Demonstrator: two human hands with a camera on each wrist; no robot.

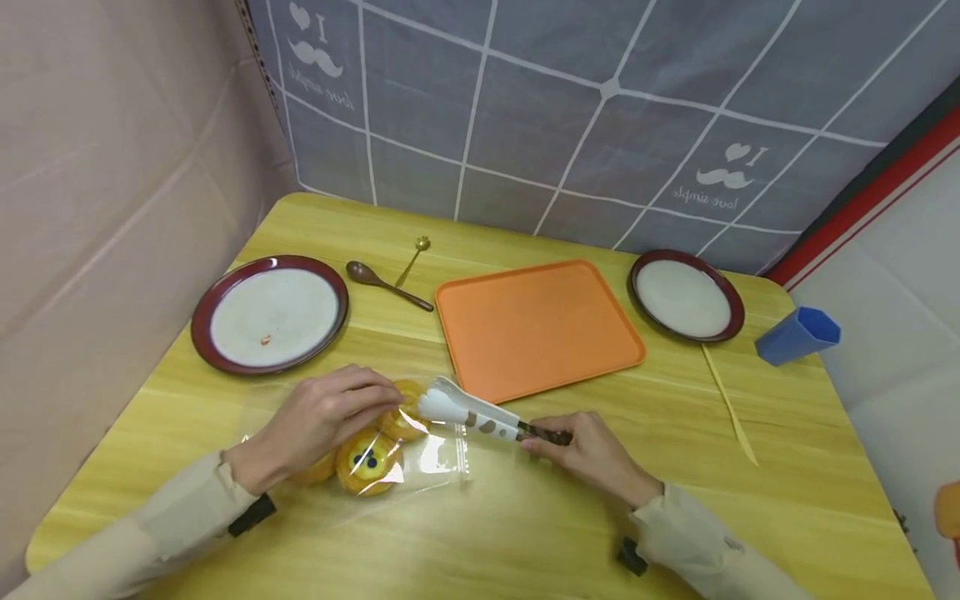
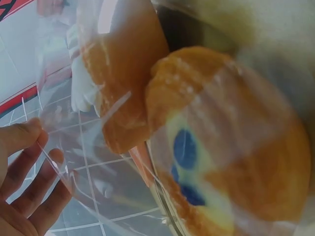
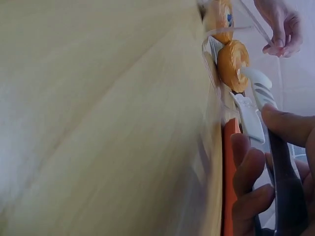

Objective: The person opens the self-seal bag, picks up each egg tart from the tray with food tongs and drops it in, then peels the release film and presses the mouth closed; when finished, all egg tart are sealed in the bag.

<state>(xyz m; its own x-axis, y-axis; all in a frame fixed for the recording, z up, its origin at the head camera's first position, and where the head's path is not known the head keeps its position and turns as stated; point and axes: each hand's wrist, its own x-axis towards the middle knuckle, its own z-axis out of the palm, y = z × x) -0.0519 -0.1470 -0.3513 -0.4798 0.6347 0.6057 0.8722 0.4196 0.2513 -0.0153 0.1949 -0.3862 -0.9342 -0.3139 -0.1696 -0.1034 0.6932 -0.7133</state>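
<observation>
My left hand (image 1: pixel 330 414) pinches the edge of a clear plastic bag (image 1: pixel 446 467) and lifts it, as the left wrist view shows. Inside the bag lie several round golden pastries; one pastry (image 1: pixel 369 462) has a yellow centre with dark blue berries. In my right hand (image 1: pixel 596 457) are tongs (image 1: pixel 487 423) with white spotted ends and dark handles. The tips of the tongs (image 3: pixel 258 81) stand apart at the bag's mouth, one of them against the nearest pastry (image 3: pixel 233 66). Plastic glare partly hides the pastries.
An orange tray (image 1: pixel 536 329) lies just beyond the tongs. A red-rimmed plate (image 1: pixel 273 312) with a small crumb is at left, another plate (image 1: pixel 684 298) at right. Around them are a brown spoon (image 1: pixel 390 287), a small gold spoon (image 1: pixel 412 260), a yellow knife-like stick (image 1: pixel 729 404) and a blue cup (image 1: pixel 797 336).
</observation>
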